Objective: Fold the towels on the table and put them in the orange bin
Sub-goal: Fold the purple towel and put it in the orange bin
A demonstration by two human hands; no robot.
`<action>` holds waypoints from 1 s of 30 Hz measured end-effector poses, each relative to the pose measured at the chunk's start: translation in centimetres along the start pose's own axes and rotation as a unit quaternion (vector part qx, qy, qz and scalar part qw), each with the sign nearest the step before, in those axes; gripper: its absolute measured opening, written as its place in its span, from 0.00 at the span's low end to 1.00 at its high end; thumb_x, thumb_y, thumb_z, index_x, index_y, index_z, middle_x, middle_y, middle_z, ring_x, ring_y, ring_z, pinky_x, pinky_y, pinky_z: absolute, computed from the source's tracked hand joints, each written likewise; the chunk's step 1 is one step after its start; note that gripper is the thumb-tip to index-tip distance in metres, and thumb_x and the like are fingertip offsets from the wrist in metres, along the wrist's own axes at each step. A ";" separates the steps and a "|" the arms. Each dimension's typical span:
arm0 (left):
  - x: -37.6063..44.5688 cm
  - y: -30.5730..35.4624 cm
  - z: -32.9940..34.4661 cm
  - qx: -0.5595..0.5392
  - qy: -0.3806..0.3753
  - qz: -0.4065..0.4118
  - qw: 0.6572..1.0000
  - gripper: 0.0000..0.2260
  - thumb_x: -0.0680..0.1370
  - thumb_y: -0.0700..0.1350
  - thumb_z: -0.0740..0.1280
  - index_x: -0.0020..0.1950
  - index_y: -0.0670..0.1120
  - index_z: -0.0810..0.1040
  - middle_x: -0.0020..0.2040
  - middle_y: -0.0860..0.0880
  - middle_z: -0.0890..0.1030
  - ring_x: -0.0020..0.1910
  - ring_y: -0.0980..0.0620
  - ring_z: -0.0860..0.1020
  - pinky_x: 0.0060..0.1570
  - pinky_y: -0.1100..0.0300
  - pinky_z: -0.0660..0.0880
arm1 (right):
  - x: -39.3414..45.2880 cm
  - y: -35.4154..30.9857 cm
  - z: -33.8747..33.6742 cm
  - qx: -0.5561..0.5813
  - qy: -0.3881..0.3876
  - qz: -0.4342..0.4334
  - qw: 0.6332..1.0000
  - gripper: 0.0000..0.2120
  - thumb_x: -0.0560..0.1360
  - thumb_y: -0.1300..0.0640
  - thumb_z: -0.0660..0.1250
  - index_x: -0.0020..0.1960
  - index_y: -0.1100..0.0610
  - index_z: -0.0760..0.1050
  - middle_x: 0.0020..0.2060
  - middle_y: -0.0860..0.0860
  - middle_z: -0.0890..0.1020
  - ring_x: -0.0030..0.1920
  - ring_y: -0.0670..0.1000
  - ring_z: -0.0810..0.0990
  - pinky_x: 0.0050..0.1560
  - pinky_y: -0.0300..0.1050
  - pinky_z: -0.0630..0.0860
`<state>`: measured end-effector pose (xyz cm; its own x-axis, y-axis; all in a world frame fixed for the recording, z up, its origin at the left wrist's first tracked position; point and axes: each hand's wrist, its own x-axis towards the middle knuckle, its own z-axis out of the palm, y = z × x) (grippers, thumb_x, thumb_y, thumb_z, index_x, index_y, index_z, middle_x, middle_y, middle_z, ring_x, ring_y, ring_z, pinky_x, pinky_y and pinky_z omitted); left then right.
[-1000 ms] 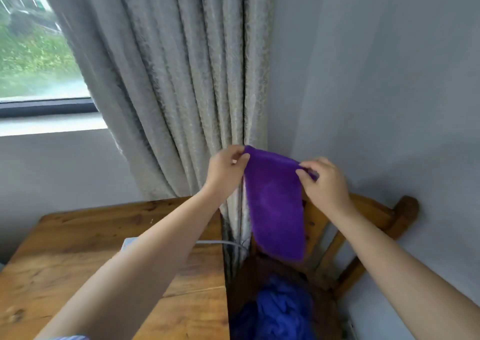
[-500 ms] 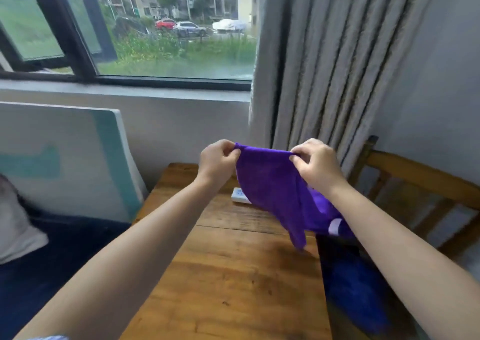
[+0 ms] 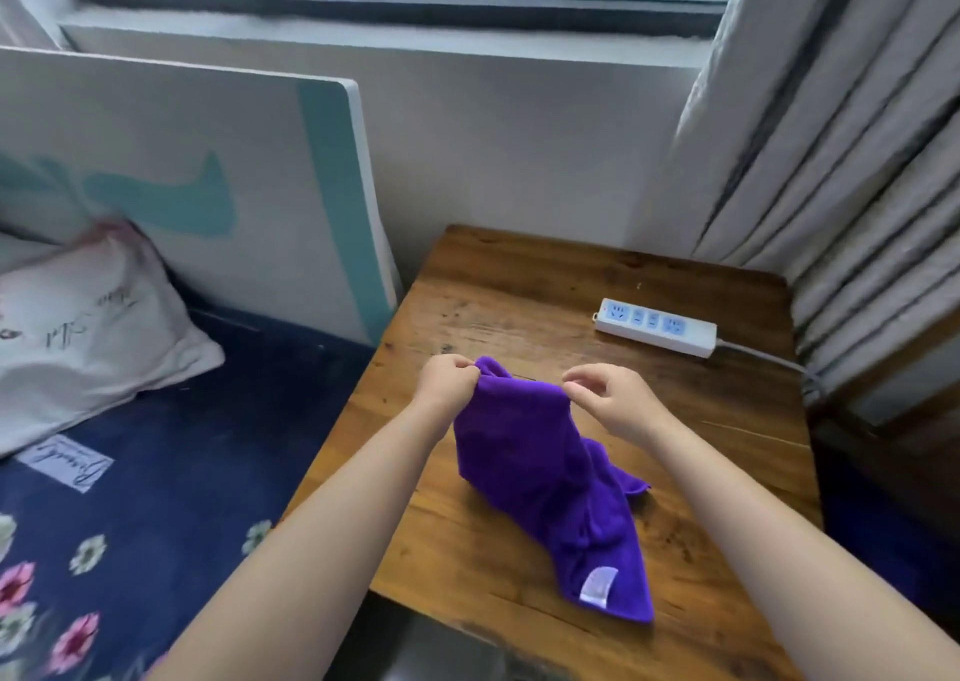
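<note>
While a purple towel (image 3: 540, 477) is draped on the desk (image 3: 519, 285), its upper edge is held up off the wood and the rest trails toward 5 o'clock, ending in a corner with a white label (image 3: 597, 584). One top corner is pinched by the left hand (image 3: 445, 381), fingers curled tight on the cloth. At the other top corner the right hand (image 3: 615, 399) sits with thumb and fingers curled at the edge; whether cloth is actually caught in that grip cannot be told. Towel judged soft, light, limp, no stiffness, so it will sag and bunch unless held at two corners and kept taut. Best hold judged at the top corners, then the labelled end brought up. A white power strip (image 3: 655, 327) lies at 1 o'clock of the towel, well apart. No orange bin is seen. A bed (image 3: 156, 472) lies at 9 o'clock.
</note>
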<state>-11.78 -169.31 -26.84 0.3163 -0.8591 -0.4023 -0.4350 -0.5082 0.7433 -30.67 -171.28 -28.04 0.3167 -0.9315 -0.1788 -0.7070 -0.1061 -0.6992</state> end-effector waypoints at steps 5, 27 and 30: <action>5.7 -2.4 -1.2 0.140 -0.016 -0.040 0.989 0.14 0.74 0.38 0.58 0.28 0.45 0.68 0.30 0.47 0.68 0.36 0.47 0.66 0.31 0.58 0.60 | 2.0 6.0 4.7 -0.193 -0.089 0.146 0.966 0.20 0.73 0.48 0.65 0.61 0.57 0.74 0.57 0.55 0.78 0.59 0.55 0.75 0.58 0.46 0.70; 14.1 -11.7 -6.4 0.355 -0.209 -0.002 0.911 0.04 0.70 0.39 0.67 0.39 0.47 0.74 0.40 0.47 0.75 0.42 0.48 0.72 0.37 0.62 0.67 | 14.5 -4.6 -0.1 -0.204 0.155 0.132 0.958 0.10 0.71 0.60 0.62 0.48 0.62 0.79 0.49 0.62 0.80 0.54 0.61 0.76 0.46 0.46 0.70; 14.6 -13.1 -7.4 0.324 -0.191 -0.012 0.926 0.06 0.71 0.41 0.68 0.36 0.47 0.73 0.38 0.48 0.75 0.42 0.49 0.72 0.32 0.61 0.66 | 17.4 -6.9 1.7 -0.162 0.215 0.066 0.961 0.16 0.74 0.60 0.61 0.61 0.61 0.72 0.58 0.61 0.75 0.60 0.60 0.72 0.59 0.51 0.68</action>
<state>4.77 -174.73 -38.52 0.0643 -0.7430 -0.6662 -0.8861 -0.3496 0.3043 -19.21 -186.13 -27.47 -0.0311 -0.9946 0.0991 -0.9046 -0.0142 -0.4260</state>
